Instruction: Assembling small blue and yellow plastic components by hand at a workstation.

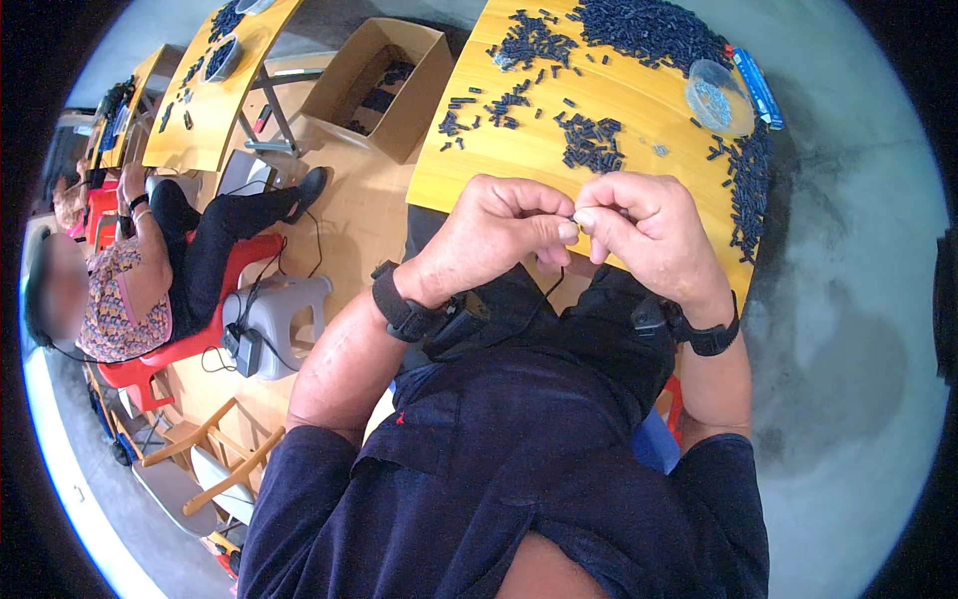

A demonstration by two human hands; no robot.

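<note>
A tiny dark piece (578, 222) is pinched by the left hand (504, 228) and right hand (649, 232), thumb and finger clamped on it, right by the tabletop's (499, 155) near edge. Loads of black bits (649, 30) are heaped along the far edge, and a clear tub (739, 116) is parked near the right edge.

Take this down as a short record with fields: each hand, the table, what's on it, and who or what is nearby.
Left hand: fingertips pinched at a tiny piece, mostly hidden
Right hand: fingertips meeting the left's at that piece
Table: yellow tabletop beyond the hands
On table: dark pieces in heaps and scattered; clear tub of small pale pieces; blue box beside it
Floor: open cardboard box, left of table
Nearby: seated person, far left
</note>
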